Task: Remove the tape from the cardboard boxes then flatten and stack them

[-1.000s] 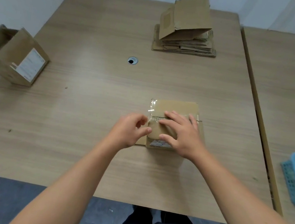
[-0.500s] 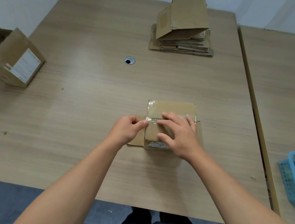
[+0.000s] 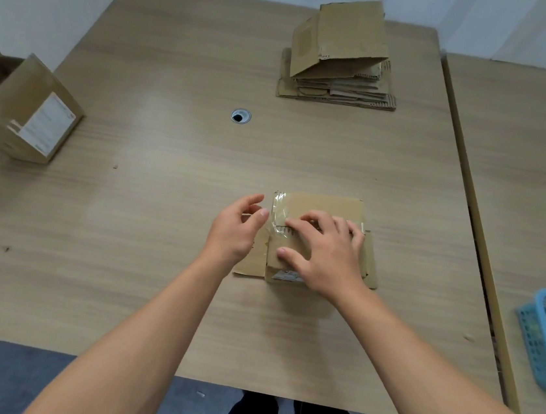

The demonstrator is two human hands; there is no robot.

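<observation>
The small cardboard box [image 3: 319,203] sits on the counter [image 3: 156,261] right under the right grip [image 3: 324,250], fingers spread flat on top. The left grip [image 3: 237,228] is loosely open just beside the clear tape [image 3: 280,207].

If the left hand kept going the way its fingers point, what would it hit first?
Probably the loose tape at the left edge of the box; the left hand is right beside it, though depth is unclear.

The right grip [image 3: 328,250] covers the middle of the taped box [image 3: 319,205] and most of its small label [image 3: 286,276]. The open box [image 3: 20,116] is cut by the left edge, its sticker [image 3: 48,123] printed too small to read. The blue basket [image 3: 535,339] runs off the right edge, contents blurred.
</observation>
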